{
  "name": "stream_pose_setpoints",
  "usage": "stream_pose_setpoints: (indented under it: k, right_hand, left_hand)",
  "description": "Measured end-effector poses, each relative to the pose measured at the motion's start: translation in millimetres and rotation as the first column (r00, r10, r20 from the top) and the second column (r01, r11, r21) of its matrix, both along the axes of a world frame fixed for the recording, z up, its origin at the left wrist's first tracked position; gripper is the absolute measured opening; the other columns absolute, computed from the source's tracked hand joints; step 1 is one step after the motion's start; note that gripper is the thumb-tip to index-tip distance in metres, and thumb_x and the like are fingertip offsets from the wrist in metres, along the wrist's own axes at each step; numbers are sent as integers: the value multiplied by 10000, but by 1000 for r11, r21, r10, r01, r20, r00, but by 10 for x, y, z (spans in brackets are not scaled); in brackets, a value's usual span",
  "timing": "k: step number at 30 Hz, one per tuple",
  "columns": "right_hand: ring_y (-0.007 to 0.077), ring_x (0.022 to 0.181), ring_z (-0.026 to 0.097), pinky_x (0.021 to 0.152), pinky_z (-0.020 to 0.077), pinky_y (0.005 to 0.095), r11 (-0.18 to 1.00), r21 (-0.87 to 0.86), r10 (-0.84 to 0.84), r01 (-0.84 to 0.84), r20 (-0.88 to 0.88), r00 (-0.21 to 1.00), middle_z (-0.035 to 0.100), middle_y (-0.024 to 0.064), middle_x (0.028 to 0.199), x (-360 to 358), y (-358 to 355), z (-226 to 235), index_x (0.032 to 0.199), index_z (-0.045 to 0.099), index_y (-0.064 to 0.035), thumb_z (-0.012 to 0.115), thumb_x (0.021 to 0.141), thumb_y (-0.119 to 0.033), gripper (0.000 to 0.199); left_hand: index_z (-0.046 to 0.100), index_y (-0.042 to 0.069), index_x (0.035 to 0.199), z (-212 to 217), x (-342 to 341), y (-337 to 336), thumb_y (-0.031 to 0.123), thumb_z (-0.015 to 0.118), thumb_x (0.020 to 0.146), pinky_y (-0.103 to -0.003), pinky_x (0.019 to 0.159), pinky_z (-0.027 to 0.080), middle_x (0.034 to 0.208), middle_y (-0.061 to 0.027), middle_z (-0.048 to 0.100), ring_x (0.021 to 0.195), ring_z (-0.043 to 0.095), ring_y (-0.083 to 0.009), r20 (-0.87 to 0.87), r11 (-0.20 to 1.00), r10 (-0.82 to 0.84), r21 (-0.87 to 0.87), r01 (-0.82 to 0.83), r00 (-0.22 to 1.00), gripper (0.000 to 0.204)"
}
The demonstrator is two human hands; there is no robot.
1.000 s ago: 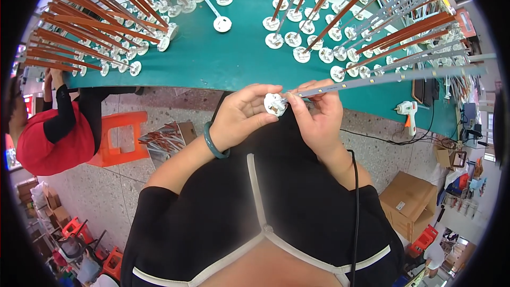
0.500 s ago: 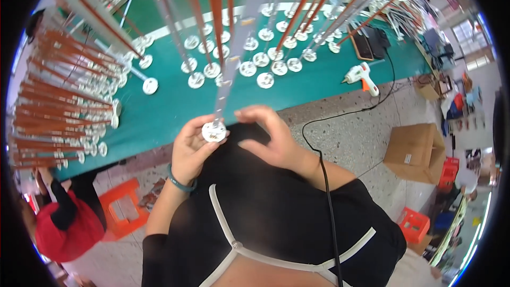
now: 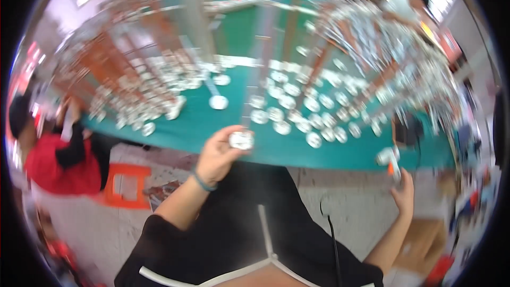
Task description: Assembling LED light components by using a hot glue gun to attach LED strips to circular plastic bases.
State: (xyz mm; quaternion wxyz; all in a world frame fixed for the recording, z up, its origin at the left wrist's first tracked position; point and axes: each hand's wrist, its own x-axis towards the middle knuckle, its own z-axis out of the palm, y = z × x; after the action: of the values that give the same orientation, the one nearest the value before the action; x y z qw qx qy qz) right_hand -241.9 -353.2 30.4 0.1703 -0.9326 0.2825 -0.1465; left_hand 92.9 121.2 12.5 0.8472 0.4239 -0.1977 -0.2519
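My left hand grips a round white disc base with a tall clear rod rising from it; the thumb presses on the disc's near side. Over at the right, my right hand is stretched to the table's front edge, thumb and fingers apart, right by the handle of a white glue gun with an orange trigger. Blur hides whether the fingers touch it. Beyond my left hand, many white disc bases with upright brown or clear rods stand on the green table.
More rods on bases crowd the left. One disc base stands apart. Loose clear rods are heaped at the back right, near a dark box-like device. A person in red sits left beside an orange stool. A cardboard box stands lower right.
My right hand has left the space beside the disc base and reached far right to the glue gun. My left hand still holds the base and rod. The whole view has shifted and blurred.
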Motion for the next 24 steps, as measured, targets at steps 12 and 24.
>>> stream_pose_setpoints:
  k: [12, 24]
  right_hand:
    - [259, 930, 585, 770, 500, 360, 999, 19, -47, 50, -125, 991, 577, 131, 1016, 71, -873, -710, 1129, 512, 14, 677, 661, 0, 497]
    - [175, 733, 581, 588, 479, 278, 317, 783, -109, -536, 591, 799, 590, 157, 998, 1077, 1975, -67, 1224, 451, 29, 706, 743, -113, 563]
  left_hand:
    - [468, 13, 1312, 126, -106, 378, 11, 644, 859, -346, 927, 504, 1240, -161, 571, 1082, 597, -225, 11, 998, 65, 4, -65, 998, 487]
    - [462, 37, 1320, 72, -157, 115, 68, 680, 843, -372, 907, 496, 1301, -166, 530, 1077, 598, -255, 27, 997, 12, -79, -10, 1000, 526]
